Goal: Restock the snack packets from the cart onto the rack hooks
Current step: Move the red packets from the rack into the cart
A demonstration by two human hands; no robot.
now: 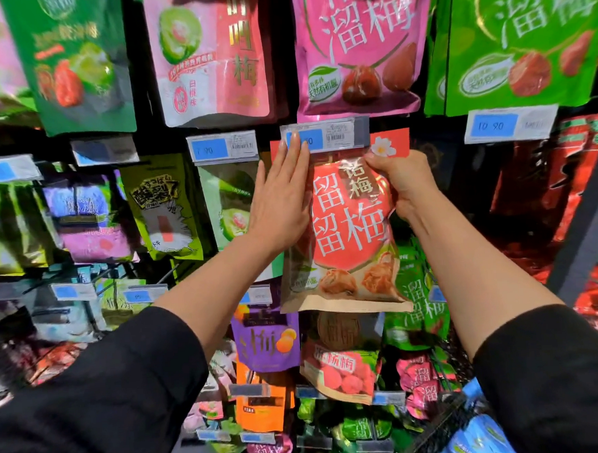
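Observation:
A red snack packet with white characters and a tan base hangs upright at the rack's middle, its top tucked behind a price tag strip. My right hand grips its upper right edge. Lying flat with straight fingers, my left hand rests against the packet's left edge, fingertips on the price tag. The hook itself is hidden behind the tag and packet. The cart shows as dark wire at the bottom right, holding blue packets.
Hanging packets fill the rack all around: a pink one right above, green ones to the upper right, a purple one and a red-green one below. A dark upright post stands at the right.

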